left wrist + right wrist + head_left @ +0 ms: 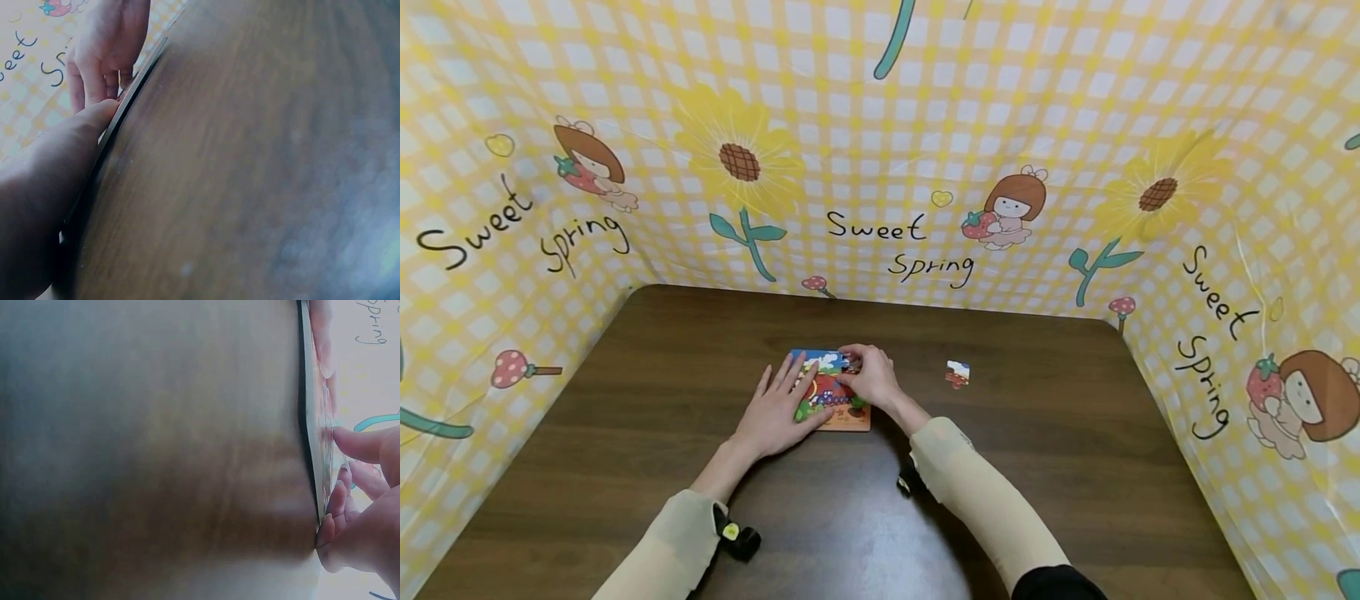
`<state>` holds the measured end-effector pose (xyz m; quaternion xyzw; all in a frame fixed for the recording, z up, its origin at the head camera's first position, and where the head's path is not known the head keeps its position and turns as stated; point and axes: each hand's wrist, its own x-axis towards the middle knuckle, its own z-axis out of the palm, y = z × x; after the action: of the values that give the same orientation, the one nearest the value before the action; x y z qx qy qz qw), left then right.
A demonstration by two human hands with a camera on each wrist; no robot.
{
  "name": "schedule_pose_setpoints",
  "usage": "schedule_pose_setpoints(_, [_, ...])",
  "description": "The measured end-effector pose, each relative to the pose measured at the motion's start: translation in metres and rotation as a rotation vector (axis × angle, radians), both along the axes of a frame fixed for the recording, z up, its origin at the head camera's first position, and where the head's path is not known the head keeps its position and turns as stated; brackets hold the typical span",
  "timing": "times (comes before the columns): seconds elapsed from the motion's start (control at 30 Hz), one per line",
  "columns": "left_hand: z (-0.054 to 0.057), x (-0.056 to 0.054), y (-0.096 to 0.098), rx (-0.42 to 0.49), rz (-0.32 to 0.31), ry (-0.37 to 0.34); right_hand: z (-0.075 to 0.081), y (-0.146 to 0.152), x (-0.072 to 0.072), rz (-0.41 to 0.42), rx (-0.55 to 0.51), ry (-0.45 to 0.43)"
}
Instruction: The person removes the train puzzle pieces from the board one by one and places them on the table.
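A colourful jigsaw puzzle (827, 390) in a flat board lies on the table, with blue sky, a red shape and green along the lower part of its picture. My left hand (781, 417) rests on its left side, fingers spread and straight. At the upper right of the board, my right hand (871, 377) pinches a puzzle piece (852, 364) between thumb and fingers, mostly covered by them. Seen from the right wrist, the thumb and fingertips (340, 434) are right at the board's surface. One loose puzzle piece (957, 374) lies to the right of the board.
The brown wooden table (1060, 467) has a yellow checked cloth (880, 150) standing along its back and both sides. Dark wrist cameras (741, 540) are strapped at both sleeves, close over the tabletop.
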<state>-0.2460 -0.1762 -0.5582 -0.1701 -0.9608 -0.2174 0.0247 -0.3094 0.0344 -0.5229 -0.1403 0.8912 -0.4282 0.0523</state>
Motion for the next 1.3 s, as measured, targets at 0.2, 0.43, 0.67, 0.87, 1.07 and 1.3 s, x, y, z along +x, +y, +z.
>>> schedule_pose_setpoints(0.2, [-0.0025, -0.0009, -0.0001, 0.008, -0.006, -0.007, -0.0013, -0.0002, 0.0008, -0.017, -0.025, -0.009])
schedule_pose_setpoints(0.43, [0.0002, -0.0008, 0.0002, -0.003, 0.003, -0.004, -0.0025, -0.0001, 0.0011, -0.022, -0.050, -0.002])
schedule_pose_setpoints(0.67, [-0.0015, -0.0027, -0.0003, -0.022, 0.010, -0.016, -0.0041, -0.0006, -0.0004, -0.014, -0.099, 0.013])
schedule_pose_setpoints(0.87, [-0.0060, -0.0051, -0.0020, -0.045, 0.010, -0.041, -0.0050, -0.0009, -0.0004, 0.000, -0.136, 0.013])
schedule_pose_setpoints(1.07, [-0.0064, -0.0048, -0.0018, -0.045, 0.013, -0.038, -0.0054, -0.0017, 0.0005, 0.002, -0.129, 0.020])
schedule_pose_setpoints(1.3, [0.0019, 0.0001, 0.0015, -0.039, 0.016, -0.008, -0.0052, -0.0025, 0.0009, 0.014, -0.159, 0.024])
